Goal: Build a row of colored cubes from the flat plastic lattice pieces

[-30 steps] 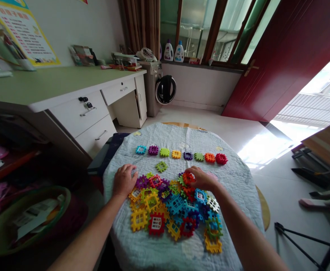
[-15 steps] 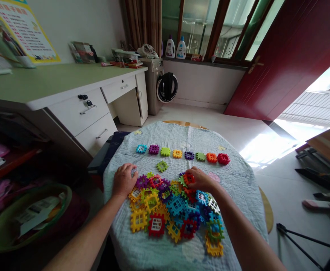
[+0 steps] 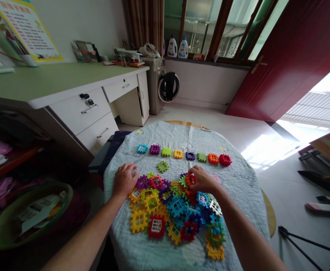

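Note:
My right hand [image 3: 203,180] is at the far right of a pile of interlocking plastic blocks [image 3: 176,205], its fingers closed on an orange-red block [image 3: 190,179]. Beside that block, a green block [image 3: 183,181] lies partly covered. My left hand [image 3: 125,179] rests on the cloth at the pile's left, fingers loosely bent and thumb apart, near a purple block [image 3: 142,182]; nothing shows in its grasp. A single lime-green block [image 3: 162,166] lies between the pile and a row of blocks, which runs from a blue one [image 3: 142,148] to a red one [image 3: 225,160].
A pale blue cloth [image 3: 165,131] covers the round table. Left of it stand a desk [image 3: 69,81] with drawers and a basket [image 3: 69,195] on the floor. A washing machine [image 3: 153,86] and a red door [image 3: 283,64] are behind; black tripod legs [image 3: 303,241] stand at right.
The view has shifted very slightly. My right hand's fingers have moved a little on the orange-red block, which seems to have turned slightly; my left hand stays in place.

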Available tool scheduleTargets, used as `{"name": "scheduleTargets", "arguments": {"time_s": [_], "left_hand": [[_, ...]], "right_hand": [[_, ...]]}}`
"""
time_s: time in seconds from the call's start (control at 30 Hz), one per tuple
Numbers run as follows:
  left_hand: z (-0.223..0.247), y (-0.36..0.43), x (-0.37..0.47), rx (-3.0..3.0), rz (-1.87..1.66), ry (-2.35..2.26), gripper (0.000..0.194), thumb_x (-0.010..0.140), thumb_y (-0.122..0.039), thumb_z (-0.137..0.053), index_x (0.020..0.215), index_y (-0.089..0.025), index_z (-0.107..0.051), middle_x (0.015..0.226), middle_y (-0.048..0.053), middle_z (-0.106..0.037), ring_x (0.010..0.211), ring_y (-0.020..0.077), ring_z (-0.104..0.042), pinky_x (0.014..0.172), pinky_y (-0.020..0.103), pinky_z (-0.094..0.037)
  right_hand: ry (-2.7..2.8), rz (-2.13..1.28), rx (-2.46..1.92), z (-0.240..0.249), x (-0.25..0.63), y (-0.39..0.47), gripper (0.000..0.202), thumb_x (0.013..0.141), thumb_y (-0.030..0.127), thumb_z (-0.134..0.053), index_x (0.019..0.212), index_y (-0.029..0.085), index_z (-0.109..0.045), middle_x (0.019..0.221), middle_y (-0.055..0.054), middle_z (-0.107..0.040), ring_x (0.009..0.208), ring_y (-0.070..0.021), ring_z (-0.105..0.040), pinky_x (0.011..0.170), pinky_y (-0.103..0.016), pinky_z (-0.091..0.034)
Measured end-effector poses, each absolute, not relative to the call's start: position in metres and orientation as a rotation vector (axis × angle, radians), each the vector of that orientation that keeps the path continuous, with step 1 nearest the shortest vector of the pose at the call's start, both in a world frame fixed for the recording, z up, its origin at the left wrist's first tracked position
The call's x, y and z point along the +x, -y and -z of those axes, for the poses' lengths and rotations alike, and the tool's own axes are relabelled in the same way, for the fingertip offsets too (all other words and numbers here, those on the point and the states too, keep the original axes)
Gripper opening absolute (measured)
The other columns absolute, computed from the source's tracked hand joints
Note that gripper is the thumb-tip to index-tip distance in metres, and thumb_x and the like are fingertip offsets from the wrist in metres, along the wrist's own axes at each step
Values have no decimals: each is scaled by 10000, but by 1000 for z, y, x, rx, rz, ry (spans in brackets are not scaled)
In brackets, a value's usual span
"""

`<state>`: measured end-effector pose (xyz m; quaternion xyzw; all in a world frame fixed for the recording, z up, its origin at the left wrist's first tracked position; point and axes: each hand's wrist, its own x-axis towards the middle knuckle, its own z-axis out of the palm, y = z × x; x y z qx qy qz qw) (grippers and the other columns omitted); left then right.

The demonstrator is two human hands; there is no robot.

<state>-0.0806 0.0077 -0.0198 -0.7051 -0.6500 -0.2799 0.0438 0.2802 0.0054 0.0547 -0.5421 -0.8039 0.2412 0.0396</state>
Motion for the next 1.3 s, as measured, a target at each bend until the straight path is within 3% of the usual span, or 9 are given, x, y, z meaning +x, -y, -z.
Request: {"name": "scheduleTargets", "arguments": {"time_s": [0.17,0.47,0.57,0.87,1.3], "left_hand": [[22,-9,-82,-2174,850,1979,184,811,-256,-521,938,-183,-633,1025,107,-657,982,287,-597,923,421,-465],[24,-9,-84,-2175,854,1994,191,820,-272,-511,948,-187,-623,1049,109,-657,1002,287,-597,937,434,-462],[24,-9,-83,-2171,857,2007,191,816,-273,-516,953,-193,-622,1051,104,-659,1013,284,-595,945,429,-460],[22,-8,-82,-2168,862,2019,168,813,-263,-518,929,-201,-622,1042,103,-665,994,284,-605,936,430,-466],[20,-8,-82,-2177,874,2000,159,816,-255,-516,928,-195,-612,1019,103,-661,995,281,-601,936,426,-465]], "right_hand": [[2406,-683,-1667,-53,297,-12,380,635,222,-653,1007,177,-588,1005,-70,-581,947,-208,-525,863,-320,-422],[2190,-150,-2134,-53,378,-75,445,687,356,-650,1111,225,-623,1194,-113,-562,1113,-316,-464,912,-434,-366],[2168,-129,-2222,-47,400,-96,472,688,409,-661,1128,240,-629,1260,-112,-533,1162,-325,-429,940,-450,-343],[2272,-175,-2223,-44,403,-110,491,683,340,-664,1156,209,-652,1269,-142,-531,1174,-347,-408,946,-487,-302],[2286,-193,-2280,-43,401,-111,537,682,410,-644,1191,240,-636,1295,-132,-535,1222,-360,-410,962,-495,-315]]}}
